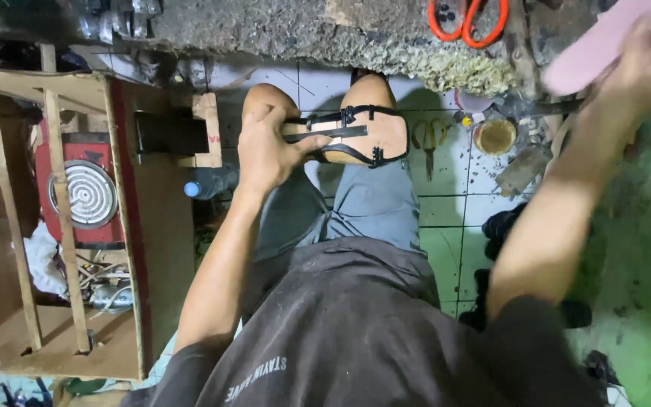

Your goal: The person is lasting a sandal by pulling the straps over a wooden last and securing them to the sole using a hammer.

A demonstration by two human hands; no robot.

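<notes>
holding the strapped upper steady while the sole comes over

the wooden frame (62, 226) on the left, with a red coil heater (88, 192) inside it, takes up the most room, and the rough concrete ledge (303, 34) runs across the top with orange-handled scissors (467, 19) lying on it. on the person's knees rests the sandal upper (356, 136), a tan insole with black buckled straps, lying flat across the lap above the tiled floor (446, 203).

the left hand (269, 151) is closed around the near end of the sandal upper, thumb pressed across a strap, so it is pinned to the knee. the right hand (642, 64) is raised at the far right and grips a pink sole (597, 41), fingers wrapped over its edge (motion blur hides the exact grip).

to do this well, i judge the left hand should keep the upper flat and unmoving on the knee, straps clear of the bonding face. the pink sole probably wants bringing in level, toe matched to toe, before any pressure.

smaller things sit on the floor beyond: a small pair of scissors (429, 139), a round tin (495, 136) of brownish glue, and a plastic bottle (209, 182) by the left knee.
</notes>
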